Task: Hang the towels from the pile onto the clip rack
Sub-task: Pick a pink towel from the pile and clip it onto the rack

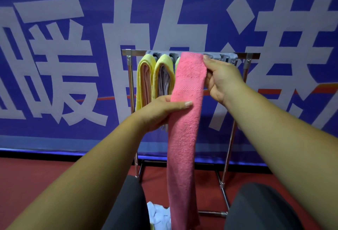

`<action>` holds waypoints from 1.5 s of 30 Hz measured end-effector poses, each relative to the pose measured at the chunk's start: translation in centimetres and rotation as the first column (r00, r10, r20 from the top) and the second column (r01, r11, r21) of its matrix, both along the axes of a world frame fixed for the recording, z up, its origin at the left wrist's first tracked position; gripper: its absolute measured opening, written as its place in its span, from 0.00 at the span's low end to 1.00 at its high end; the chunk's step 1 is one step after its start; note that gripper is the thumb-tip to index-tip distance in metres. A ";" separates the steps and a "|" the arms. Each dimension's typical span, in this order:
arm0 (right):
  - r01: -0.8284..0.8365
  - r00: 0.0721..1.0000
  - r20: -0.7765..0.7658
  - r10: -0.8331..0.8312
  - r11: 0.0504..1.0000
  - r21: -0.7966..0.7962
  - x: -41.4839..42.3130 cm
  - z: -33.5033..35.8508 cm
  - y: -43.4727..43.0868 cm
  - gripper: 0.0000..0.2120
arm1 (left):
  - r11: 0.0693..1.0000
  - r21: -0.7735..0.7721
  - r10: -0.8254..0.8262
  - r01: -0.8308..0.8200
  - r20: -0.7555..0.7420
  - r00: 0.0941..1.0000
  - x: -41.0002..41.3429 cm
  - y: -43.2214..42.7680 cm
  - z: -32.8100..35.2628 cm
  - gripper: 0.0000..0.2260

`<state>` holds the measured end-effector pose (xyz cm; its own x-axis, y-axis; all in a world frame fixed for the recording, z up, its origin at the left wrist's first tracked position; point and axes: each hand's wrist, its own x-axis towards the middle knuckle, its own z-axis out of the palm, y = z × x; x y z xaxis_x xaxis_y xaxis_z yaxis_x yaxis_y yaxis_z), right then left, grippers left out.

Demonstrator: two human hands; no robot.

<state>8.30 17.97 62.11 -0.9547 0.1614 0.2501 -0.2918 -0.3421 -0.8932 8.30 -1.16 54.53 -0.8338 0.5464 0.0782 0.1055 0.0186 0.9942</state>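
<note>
Firmly pinched pink towel (184,129): right hand (224,81) at top edge, left hand (161,113) midway.

A blue banner (98,19) with white characters hangs above red floor (27,167).

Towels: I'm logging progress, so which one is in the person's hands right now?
The pink towel, with the right hand pinching its top edge and the left hand holding it lower down. The yellow towels hang on the rack, untouched.

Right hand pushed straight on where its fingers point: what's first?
Probably the grey clip strip on the rack's top rail, right behind the pink towel end the right hand pinches; depth is unclear.
</note>
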 end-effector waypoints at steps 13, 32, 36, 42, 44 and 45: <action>-0.177 0.854 0.520 0.022 0.952 0.251 -1.2 -9.8 1.5 0.34 | 0.916 0.334 0.141 -0.220 0.244 0.959 -2.2 3.0 -1.7 0.14; -0.069 0.976 0.202 0.081 0.995 -0.067 -0.9 -23.6 0.7 0.17 | 0.916 0.089 0.323 -0.392 0.419 0.849 -8.4 3.4 -12.3 0.18; 0.019 0.939 0.341 0.042 0.985 -0.174 -1.9 -26.3 0.7 0.15 | 0.923 -0.051 0.362 -0.381 0.444 0.819 -8.7 4.4 -16.2 0.14; 0.124 0.839 0.544 -0.008 0.976 -0.176 -3.7 -28.6 0.7 0.15 | 0.878 -0.215 0.477 -0.428 0.326 0.816 -9.7 5.3 -21.3 0.19; 0.097 0.815 0.579 -0.025 0.991 -0.094 -3.9 -29.0 0.8 0.16 | 0.855 -0.232 0.518 -0.465 0.317 0.794 -9.8 5.7 -23.1 0.19; 0.091 0.806 0.590 -0.039 0.994 -0.058 -4.0 -29.1 0.8 0.16 | 0.848 -0.244 0.528 -0.470 0.308 0.791 -9.8 5.8 -24.0 0.18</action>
<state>4.33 18.73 32.99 -0.9012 0.2231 -0.3716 0.2558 -0.4184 -0.8715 -1.54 4.62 30.48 -0.9475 0.0270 -0.3186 -0.3133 0.1196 0.9421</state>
